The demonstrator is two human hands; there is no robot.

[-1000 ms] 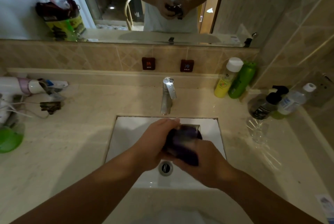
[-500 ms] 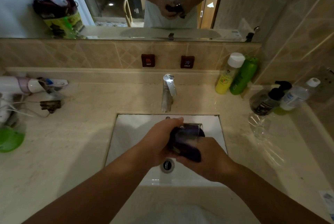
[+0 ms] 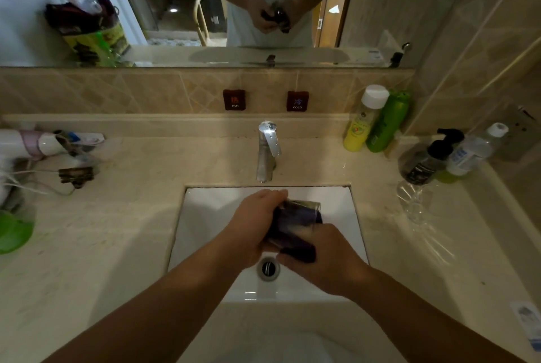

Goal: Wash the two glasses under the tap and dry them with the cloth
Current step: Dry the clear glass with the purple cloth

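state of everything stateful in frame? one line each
tap: off, no water visible
glass: held over sink, cloth wrapped round it
left hand: grips glass
right hand: grips cloth
second glass: standing on counter, right of sink
drain: open

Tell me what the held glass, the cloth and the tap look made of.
Glass: clear glass or maybe hard plastic; the dark cloth shows through its wall. Cloth: soft woven fabric, dark purple, matte, bunched between both hands. Tap: metal, probably chrome-plated, with bright mirror-like highlights.
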